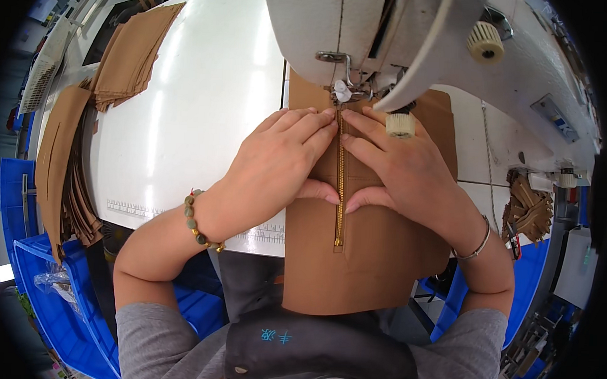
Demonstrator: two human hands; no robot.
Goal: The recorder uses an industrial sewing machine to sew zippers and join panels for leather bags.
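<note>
A brown fabric panel lies under the head of a white sewing machine and hangs over the table's near edge. Down its middle runs a brass-toothed zipper, its pull near the lower end. My left hand rests flat left of the zipper, fingertips close to the presser foot. On the other side my right hand lies with fingers spread over the panel. Both thumbs point in toward the zipper teeth, and neither hand grips the fabric. The needle area is partly hidden by a small white piece.
Brown cut panels are stacked at the far left of the white table. More brown pieces drape over its left edge. A printed ruler lines the front edge. Blue bins stand below left; a brown bundle sits at right.
</note>
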